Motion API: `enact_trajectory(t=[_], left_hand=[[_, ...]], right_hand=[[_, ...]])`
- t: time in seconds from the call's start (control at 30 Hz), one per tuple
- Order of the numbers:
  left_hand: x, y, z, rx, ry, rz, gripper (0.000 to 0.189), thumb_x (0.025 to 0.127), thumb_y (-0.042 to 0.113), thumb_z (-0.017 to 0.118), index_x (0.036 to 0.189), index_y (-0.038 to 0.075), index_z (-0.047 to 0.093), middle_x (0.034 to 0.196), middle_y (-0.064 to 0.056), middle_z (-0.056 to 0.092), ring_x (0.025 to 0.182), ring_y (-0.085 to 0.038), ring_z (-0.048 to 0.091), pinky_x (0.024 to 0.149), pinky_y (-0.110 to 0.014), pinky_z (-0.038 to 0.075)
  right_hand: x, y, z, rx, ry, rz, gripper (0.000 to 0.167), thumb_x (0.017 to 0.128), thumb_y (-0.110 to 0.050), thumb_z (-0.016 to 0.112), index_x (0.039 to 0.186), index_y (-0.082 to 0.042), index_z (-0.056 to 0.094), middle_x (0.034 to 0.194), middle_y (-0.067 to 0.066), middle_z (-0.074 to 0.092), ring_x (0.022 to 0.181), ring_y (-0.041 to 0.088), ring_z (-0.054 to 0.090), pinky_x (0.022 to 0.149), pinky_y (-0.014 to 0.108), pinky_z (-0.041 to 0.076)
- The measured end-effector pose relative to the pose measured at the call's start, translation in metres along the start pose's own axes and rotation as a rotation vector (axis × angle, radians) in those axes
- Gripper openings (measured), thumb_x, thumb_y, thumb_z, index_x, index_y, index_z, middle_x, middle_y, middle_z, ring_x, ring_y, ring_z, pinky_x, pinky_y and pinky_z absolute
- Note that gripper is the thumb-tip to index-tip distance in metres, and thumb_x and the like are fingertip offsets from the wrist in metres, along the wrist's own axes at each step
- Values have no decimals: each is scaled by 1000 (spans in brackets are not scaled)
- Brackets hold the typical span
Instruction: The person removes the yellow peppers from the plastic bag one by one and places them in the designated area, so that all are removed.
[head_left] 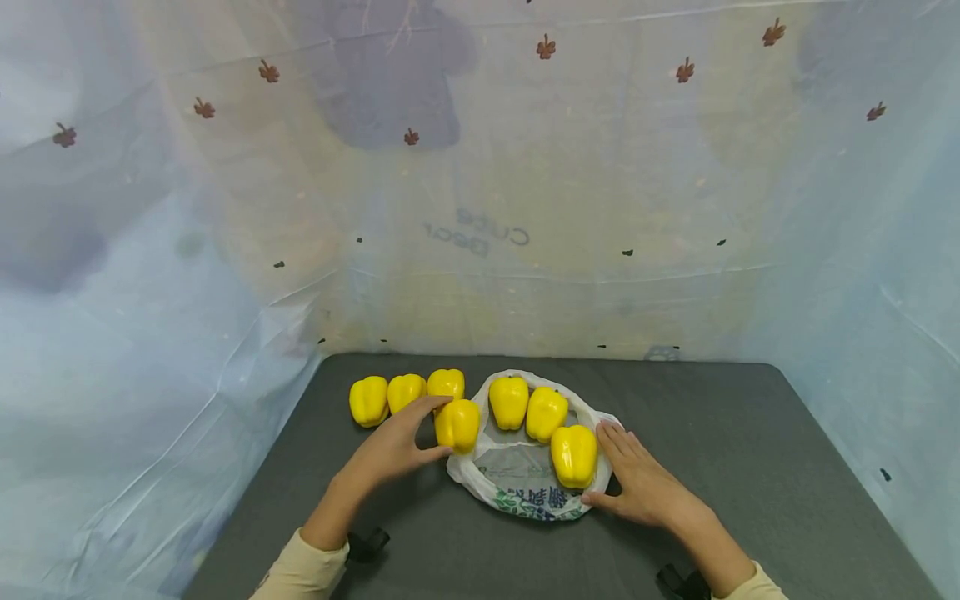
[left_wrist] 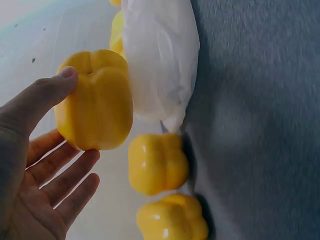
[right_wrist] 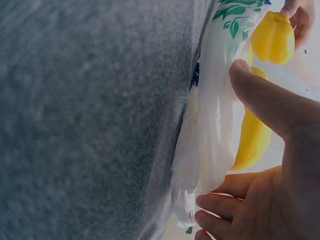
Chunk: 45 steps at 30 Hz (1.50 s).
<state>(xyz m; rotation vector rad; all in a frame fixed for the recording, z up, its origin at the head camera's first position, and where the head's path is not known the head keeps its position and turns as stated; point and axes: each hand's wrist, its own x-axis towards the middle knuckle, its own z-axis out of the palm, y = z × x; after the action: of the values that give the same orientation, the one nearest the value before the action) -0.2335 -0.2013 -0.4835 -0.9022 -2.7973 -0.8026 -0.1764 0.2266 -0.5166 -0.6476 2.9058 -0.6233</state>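
My left hand [head_left: 400,443] grips a yellow bell pepper [head_left: 457,426] between thumb and fingers. In the left wrist view this bell pepper [left_wrist: 95,102] is held up, with the thumb near its top and fingertips at its lower side. It overlaps the left rim of a white plastic bag [head_left: 467,479] in the head view. The bag lies with its mouth wide, and three yellow bell peppers [head_left: 574,457] sit inside. My right hand [head_left: 647,483] rests against the bag's right side, fingers extended; the right wrist view shows its thumb [right_wrist: 245,75] at the bag's rim.
Three more yellow bell peppers [head_left: 369,402] stand in a row on the dark grey table [head_left: 697,417], left of the bag. A pale printed plastic sheet [head_left: 570,192] hangs behind the table and along both sides.
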Motion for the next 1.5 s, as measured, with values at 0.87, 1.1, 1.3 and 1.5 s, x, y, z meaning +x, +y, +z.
enact_trajectory(t=[0.87, 1.1, 1.3, 1.5], left_hand=[[-13, -37, -9, -5, 5, -63, 79, 92, 31, 89, 156, 6, 52, 154, -13, 57, 137, -34, 59, 113, -55, 51], [-16, -38, -6, -30, -19, -63, 78, 91, 27, 90, 155, 3, 53, 151, -14, 59, 132, -34, 63, 110, -56, 53], [-17, -44, 2, -57, -45, -70, 78, 92, 28, 89, 157, 4, 52, 153, -15, 58, 139, -38, 58, 114, -59, 49], [-17, -48, 7, -55, -55, -81, 78, 93, 35, 87, 158, 8, 52, 156, -14, 56, 141, -38, 56, 114, -61, 48]], right_hand=[[0, 1, -1, 2, 1, -10, 117, 91, -63, 78, 165, 10, 26, 173, 29, 25, 160, 49, 23, 129, 67, 18], [0, 0, -1, -2, 1, -9, 117, 91, -64, 78, 165, 10, 26, 173, 29, 25, 160, 49, 23, 129, 67, 18], [-1, 0, 0, -3, -1, -7, 117, 91, -64, 78, 165, 10, 26, 173, 30, 24, 160, 50, 23, 129, 66, 18], [-1, 0, 0, 1, -1, -3, 117, 91, -64, 78, 166, 9, 26, 173, 29, 24, 160, 49, 23, 129, 67, 18]])
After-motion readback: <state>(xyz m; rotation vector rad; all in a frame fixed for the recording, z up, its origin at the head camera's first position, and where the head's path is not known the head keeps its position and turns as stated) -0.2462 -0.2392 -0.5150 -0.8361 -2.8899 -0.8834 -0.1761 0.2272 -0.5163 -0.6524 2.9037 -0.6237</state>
